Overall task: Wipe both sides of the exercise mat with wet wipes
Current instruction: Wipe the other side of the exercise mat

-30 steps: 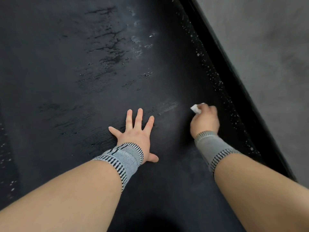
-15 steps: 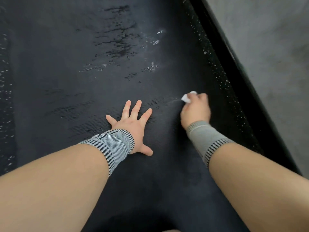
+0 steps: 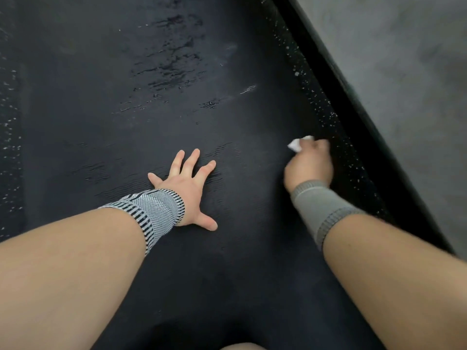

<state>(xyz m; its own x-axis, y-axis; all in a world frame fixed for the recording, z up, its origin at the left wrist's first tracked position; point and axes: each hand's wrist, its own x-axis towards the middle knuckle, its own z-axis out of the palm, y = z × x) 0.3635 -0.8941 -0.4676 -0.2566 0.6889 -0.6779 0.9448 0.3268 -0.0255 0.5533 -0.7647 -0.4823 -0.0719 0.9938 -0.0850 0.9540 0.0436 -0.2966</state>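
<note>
from my seat this looks like a gym or home workout corner, seen at floor level. a dark exercise mat [image 3: 177,261] fills most of my view, its surface streaked with wet patches. on both sides of it lies black speckled rubber flooring [image 3: 326,104], the sort laid in fitness rooms. to the right, past a black edge strip, runs a plain grey concrete floor [image 3: 404,84]. knitted wrist supports [image 3: 321,205] on both arms fit an exercise setting.
</note>
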